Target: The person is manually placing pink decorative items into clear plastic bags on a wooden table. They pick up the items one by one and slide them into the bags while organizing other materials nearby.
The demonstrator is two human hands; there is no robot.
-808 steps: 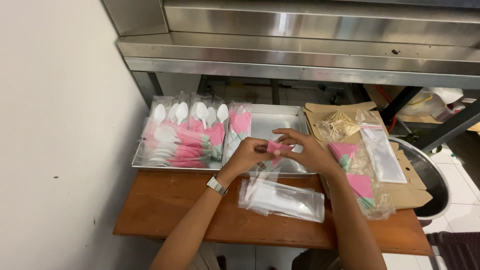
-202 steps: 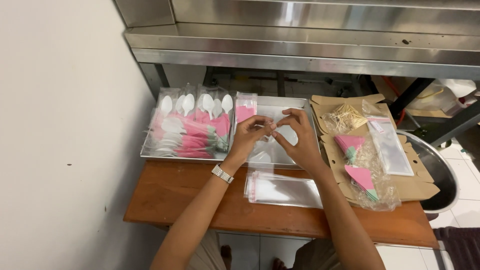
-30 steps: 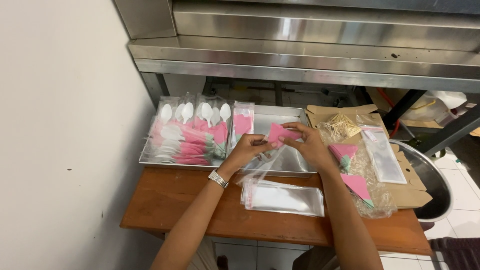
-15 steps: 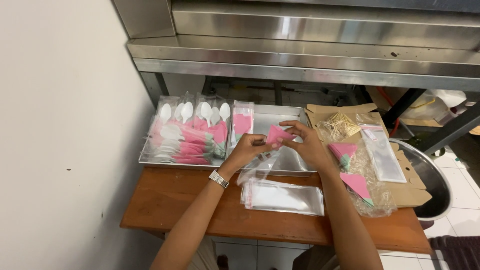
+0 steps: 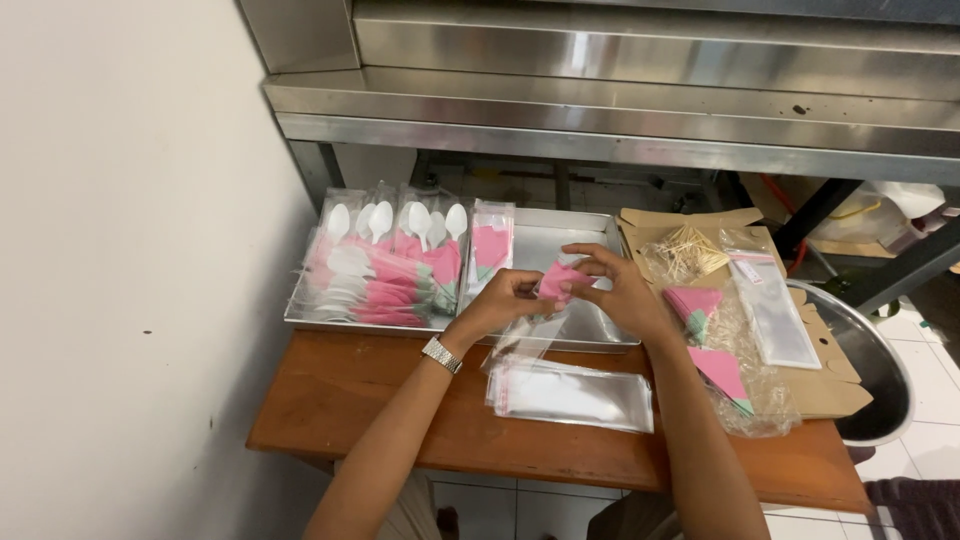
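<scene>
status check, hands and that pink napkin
Left hand and right hand both pinch pink napkin over metal tray. Clear sleeve hangs below. Nothing blocking.

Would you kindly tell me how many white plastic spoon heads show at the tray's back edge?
5: spoon heads in one row; more may lie hidden beneath.
</scene>
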